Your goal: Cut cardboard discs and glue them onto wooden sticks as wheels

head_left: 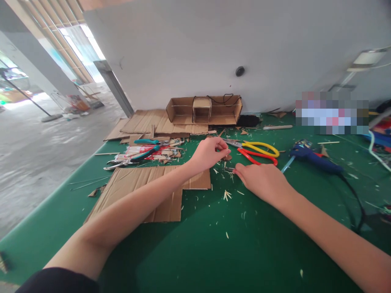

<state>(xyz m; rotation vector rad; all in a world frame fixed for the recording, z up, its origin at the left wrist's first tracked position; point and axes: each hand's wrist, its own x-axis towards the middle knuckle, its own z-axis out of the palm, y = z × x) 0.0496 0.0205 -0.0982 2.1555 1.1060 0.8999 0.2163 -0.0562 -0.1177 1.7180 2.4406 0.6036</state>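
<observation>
My left hand is closed in a pinch above the green table, thumb and forefinger pressed together. Whatever it may hold is too small to make out. Lower and to the right, my right hand is wrapped round a small tool with a thin metal tip, which points left; its rest is hidden in the fingers. Beneath and around both hands lie pale wood shavings. Scissors with one yellow and one red handle lie just behind my right hand. Cut cardboard lies under my left forearm.
An open cardboard box with a middle compartment stands against the wall. Teal-handled pliers lie among red-and-white packs of sticks at left. A blue glue gun, its cord trailing, lies at right. The table's left edge drops to the floor.
</observation>
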